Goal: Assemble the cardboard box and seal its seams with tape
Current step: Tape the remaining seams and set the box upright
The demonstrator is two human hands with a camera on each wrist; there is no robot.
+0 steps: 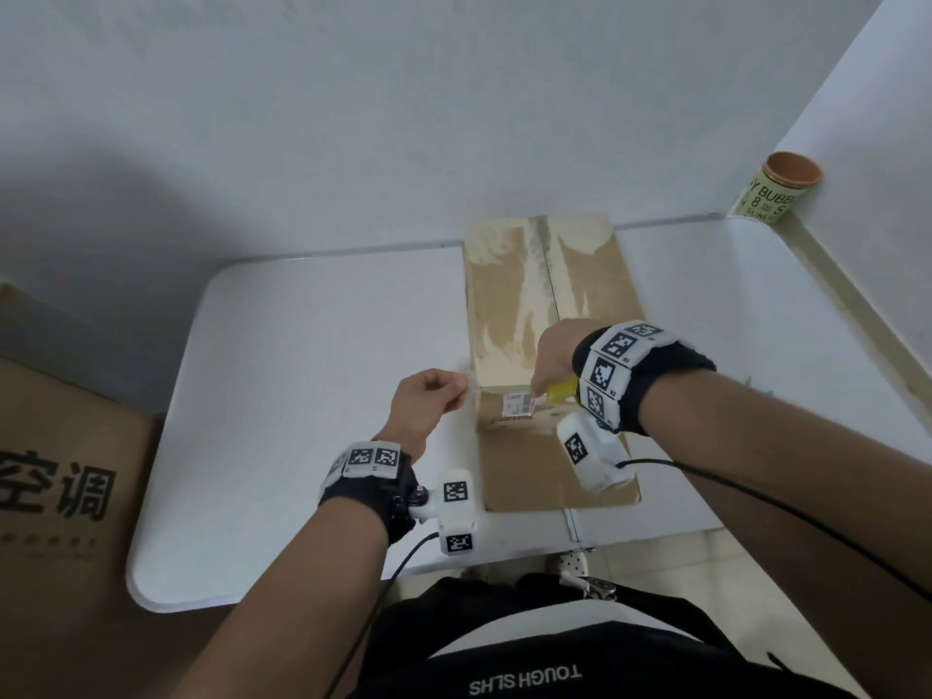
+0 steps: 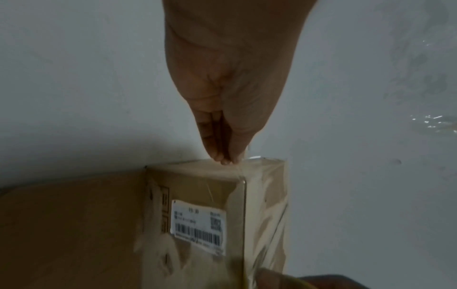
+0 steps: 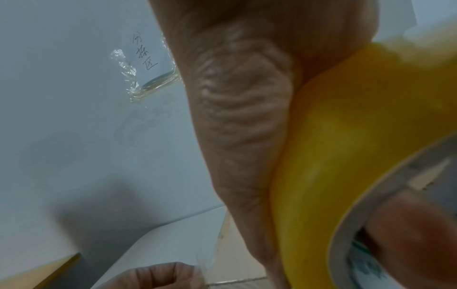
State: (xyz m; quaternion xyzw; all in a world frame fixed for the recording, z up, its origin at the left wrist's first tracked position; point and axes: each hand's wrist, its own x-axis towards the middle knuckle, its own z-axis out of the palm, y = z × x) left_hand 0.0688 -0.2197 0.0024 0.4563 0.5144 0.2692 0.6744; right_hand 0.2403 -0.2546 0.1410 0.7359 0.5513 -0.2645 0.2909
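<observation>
A brown cardboard box (image 1: pixel 529 305) lies lengthwise on the white table (image 1: pixel 302 396), its flaps folded shut with the centre seam on top. A white barcode label (image 1: pixel 518 404) is on its near face. My right hand (image 1: pixel 555 355) grips a yellow tape roll (image 1: pixel 560 393) at the near top edge of the box; the roll (image 3: pixel 346 136) fills the right wrist view. My left hand (image 1: pixel 433 396) is just left of the box's near corner and pinches the end of the clear tape (image 2: pixel 259 195). The stretched tape covers the near face over the label (image 2: pixel 197 224).
A green paper cup (image 1: pixel 776 194) with a brown rim stands in the back right corner. A large printed carton (image 1: pixel 60 471) stands left of the table. Walls close the back and right sides; crumpled tape (image 3: pixel 126 72) sticks to the wall.
</observation>
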